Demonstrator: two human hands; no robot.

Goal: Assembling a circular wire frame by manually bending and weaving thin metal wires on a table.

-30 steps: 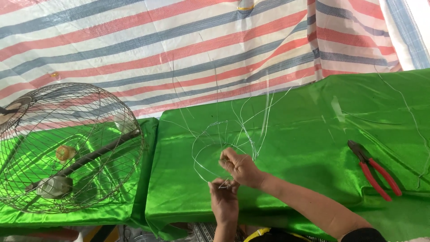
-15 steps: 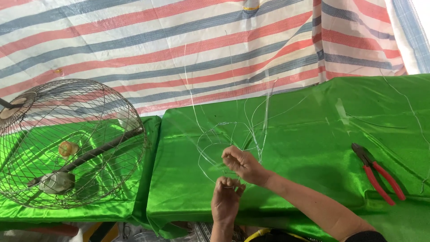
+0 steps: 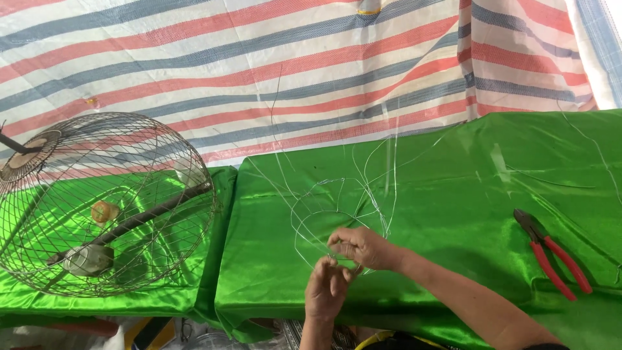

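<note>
Both hands, left (image 3: 327,288) and right (image 3: 363,247), pinched a thin silvery wire frame (image 3: 324,214) above the green satin-covered surface (image 3: 453,194); red-handled pliers (image 3: 552,253) lay well apart.

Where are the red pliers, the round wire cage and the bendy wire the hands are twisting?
red-handled pliers (image 3: 554,256), head view, on a red handle.
round wire cage (image 3: 107,201), head view, on its mesh side.
thin wire loops (image 3: 304,210), head view, on a curved strand above the hands.

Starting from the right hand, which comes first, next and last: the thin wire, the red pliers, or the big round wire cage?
1. Thin wire: at the right hand, touching its fingers.
2. Red pliers: off to the right on the green cloth.
3. Round wire cage: far left.
</note>
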